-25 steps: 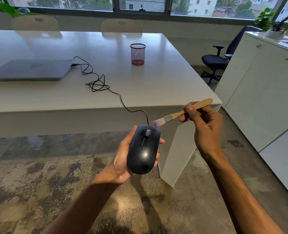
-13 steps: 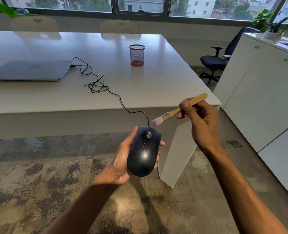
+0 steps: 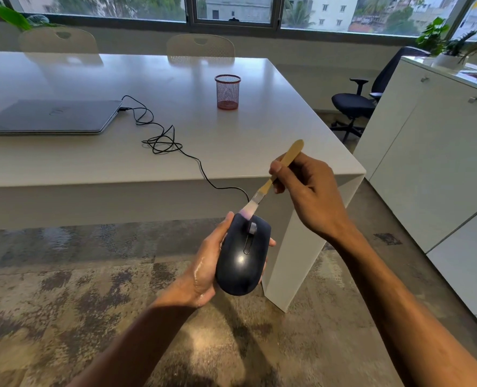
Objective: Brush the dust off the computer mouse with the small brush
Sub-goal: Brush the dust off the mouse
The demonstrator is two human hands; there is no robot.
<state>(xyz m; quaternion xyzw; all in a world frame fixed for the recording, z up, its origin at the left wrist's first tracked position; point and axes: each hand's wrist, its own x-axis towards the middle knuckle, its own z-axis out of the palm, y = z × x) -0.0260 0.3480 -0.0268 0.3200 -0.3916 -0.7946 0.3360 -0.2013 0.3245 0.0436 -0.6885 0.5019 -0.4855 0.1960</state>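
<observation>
A dark wired computer mouse (image 3: 241,261) lies in my left hand (image 3: 203,270), which cups it from the left and below, in front of the table edge. My right hand (image 3: 308,192) pinches the wooden handle of a small brush (image 3: 273,177). The brush slants down to the left, and its pale bristles touch the front end of the mouse just above the scroll wheel. The mouse's black cable (image 3: 164,142) runs up over the table edge in a tangle to a closed grey laptop (image 3: 53,115).
A white table (image 3: 259,146) fills the upper middle, with a red mesh pen cup (image 3: 228,92) on it. White cabinets (image 3: 433,152) stand to the right, a black office chair (image 3: 354,104) behind them. Two chairs stand at the table's far side. Mottled floor lies below.
My right hand has tilted the brush steeper and brought it down to the left. The bristles, which hovered just off the mouse's front, now rest on it. The mouse has stayed in place.
</observation>
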